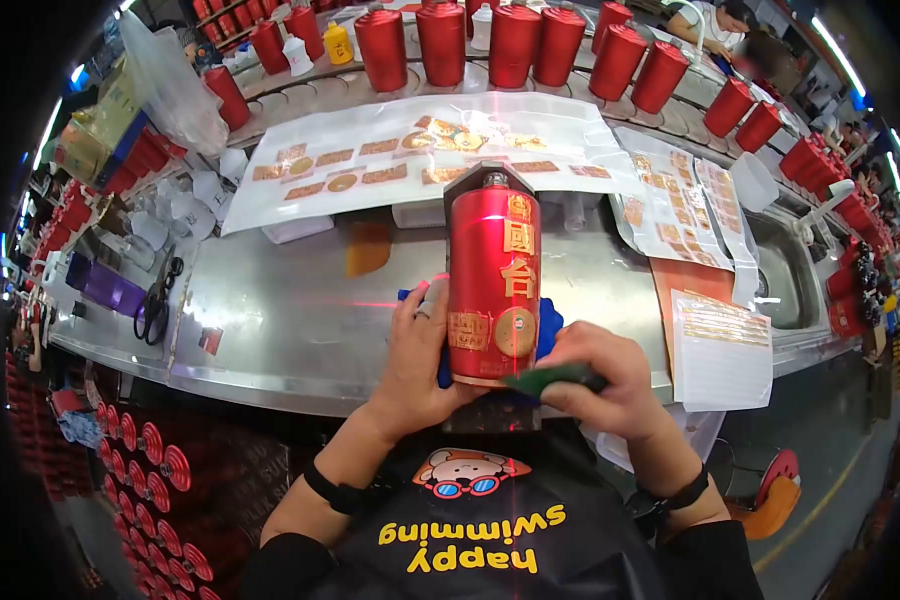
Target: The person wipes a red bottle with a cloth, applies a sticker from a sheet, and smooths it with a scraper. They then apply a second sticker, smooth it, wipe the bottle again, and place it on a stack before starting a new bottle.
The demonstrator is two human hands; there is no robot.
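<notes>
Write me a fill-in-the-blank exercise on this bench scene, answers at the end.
The right hand holds a flat, dark-handled tool whose blade is ____.
The tall, glossy red bottle between the hands bears large characters coloured ____.
Beside the shiny purple box on the metal bench lies a pair of ____.
The yellow lettering on the black apron reads "happy ____".
Missing words: green; gold; scissors; swimming.

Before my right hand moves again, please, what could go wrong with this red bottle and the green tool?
The green tool is at the base of the red bottle, so a slip may scratch the red surface. The left hand steadies the bottle near there, so its fingers could perhaps get caught. At the right, the white sheet hangs past the bench edge; a sleeve might pull it down.
</notes>
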